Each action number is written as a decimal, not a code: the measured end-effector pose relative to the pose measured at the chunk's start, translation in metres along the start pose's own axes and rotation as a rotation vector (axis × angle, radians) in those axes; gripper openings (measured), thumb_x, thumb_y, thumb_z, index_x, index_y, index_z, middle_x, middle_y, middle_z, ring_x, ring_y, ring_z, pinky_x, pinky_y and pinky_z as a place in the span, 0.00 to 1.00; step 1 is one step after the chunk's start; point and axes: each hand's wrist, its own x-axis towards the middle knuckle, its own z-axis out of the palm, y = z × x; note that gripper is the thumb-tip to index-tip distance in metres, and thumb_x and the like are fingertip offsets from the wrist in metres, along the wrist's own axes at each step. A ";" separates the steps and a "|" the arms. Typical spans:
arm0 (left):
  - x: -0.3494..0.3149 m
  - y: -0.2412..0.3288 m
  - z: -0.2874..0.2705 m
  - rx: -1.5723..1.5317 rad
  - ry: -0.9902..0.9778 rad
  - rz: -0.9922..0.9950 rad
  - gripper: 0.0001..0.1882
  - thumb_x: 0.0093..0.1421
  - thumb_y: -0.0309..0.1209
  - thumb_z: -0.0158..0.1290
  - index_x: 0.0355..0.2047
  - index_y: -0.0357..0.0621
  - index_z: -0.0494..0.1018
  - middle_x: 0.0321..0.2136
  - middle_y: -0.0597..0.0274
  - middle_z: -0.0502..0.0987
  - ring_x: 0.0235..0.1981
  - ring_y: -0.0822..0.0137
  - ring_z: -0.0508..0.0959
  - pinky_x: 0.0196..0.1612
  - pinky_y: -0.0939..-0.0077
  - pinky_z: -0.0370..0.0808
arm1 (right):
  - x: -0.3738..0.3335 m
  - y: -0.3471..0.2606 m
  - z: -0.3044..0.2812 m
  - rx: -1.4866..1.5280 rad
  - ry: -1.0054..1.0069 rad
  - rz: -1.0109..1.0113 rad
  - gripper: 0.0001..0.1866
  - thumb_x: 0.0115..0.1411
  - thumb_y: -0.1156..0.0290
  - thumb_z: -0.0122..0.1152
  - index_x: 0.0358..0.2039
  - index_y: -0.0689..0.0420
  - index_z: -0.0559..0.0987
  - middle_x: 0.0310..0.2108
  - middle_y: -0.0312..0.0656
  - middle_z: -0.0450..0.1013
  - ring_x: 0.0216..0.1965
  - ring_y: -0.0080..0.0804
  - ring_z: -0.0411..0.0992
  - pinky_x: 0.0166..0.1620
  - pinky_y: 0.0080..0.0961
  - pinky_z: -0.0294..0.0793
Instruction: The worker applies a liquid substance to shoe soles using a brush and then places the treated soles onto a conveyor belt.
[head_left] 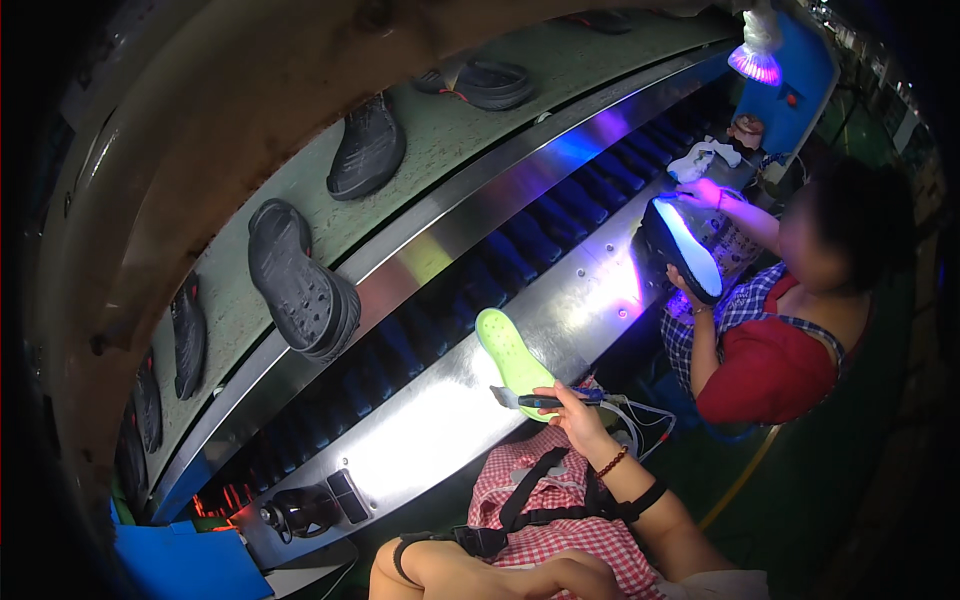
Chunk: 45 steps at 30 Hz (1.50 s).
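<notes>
Green conveyor belt (pixel 430 150) runs diagonally along the far side, carrying a row of black shoe soles (pixel 300 280); a polished steel rail (pixel 420 235) borders it. Parallel to the rail, on the worker's side, is a steel bench (pixel 420 430). A perforated lime-green shoe sole (pixel 515 355) lies on the bench, directly ahead of the worker. Right hand (pixel 580 420): fingers closed on the dark handle of a flat brush (pixel 538 401), which crosses the sole's near end, bristles pointing left. Left hand (pixel 580 574): at the lower edge, partly cut off; whether it is open or closed cannot be told from here. Left along the bench, a dark jar (pixel 300 512) stands beside a phone (pixel 348 496). To the right, a co-worker (pixel 770 360) holds a dark-rimmed sole (pixel 688 245), its face glowing bluish-white.
</notes>
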 end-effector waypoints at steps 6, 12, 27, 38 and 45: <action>-0.002 -0.001 0.002 0.005 -0.033 0.002 0.12 0.45 0.32 0.58 0.30 0.39 0.76 0.52 0.44 0.54 0.53 0.48 0.56 0.56 0.59 0.49 | -0.003 -0.004 0.004 -0.002 0.042 0.002 0.21 0.61 0.55 0.45 0.40 0.59 0.77 0.37 0.36 0.74 0.30 0.17 0.68 0.29 0.10 0.64; -0.002 0.008 0.004 0.033 -0.066 0.003 0.13 0.44 0.32 0.59 0.30 0.38 0.77 0.54 0.43 0.53 0.55 0.47 0.55 0.57 0.59 0.47 | -0.005 -0.001 0.004 -0.010 0.027 0.016 0.21 0.62 0.56 0.45 0.42 0.61 0.75 0.39 0.38 0.73 0.30 0.19 0.69 0.30 0.11 0.64; -0.058 0.030 -0.045 1.319 1.074 0.225 0.18 0.61 0.36 0.45 0.15 0.43 0.63 0.27 0.59 0.72 0.36 0.61 0.68 0.43 0.64 0.64 | 0.011 0.006 0.000 0.032 0.018 -0.045 0.22 0.62 0.55 0.42 0.40 0.63 0.74 0.32 0.37 0.73 0.28 0.23 0.69 0.29 0.17 0.62; -0.096 0.076 -0.121 2.076 1.147 0.294 0.13 0.46 0.35 0.60 0.17 0.45 0.66 0.29 0.63 0.74 0.39 0.60 0.68 0.49 0.62 0.59 | 0.012 0.008 0.005 0.029 -0.025 -0.067 0.25 0.61 0.53 0.44 0.43 0.64 0.71 0.31 0.41 0.72 0.29 0.27 0.69 0.31 0.21 0.65; -0.130 0.041 -0.094 0.409 1.609 0.774 0.22 0.52 0.32 0.45 0.47 0.34 0.61 0.43 0.53 0.68 0.44 0.61 0.70 0.50 0.70 0.66 | 0.009 -0.007 0.019 0.273 -0.112 -0.086 0.17 0.62 0.65 0.44 0.43 0.66 0.70 0.39 0.50 0.72 0.35 0.36 0.73 0.38 0.26 0.73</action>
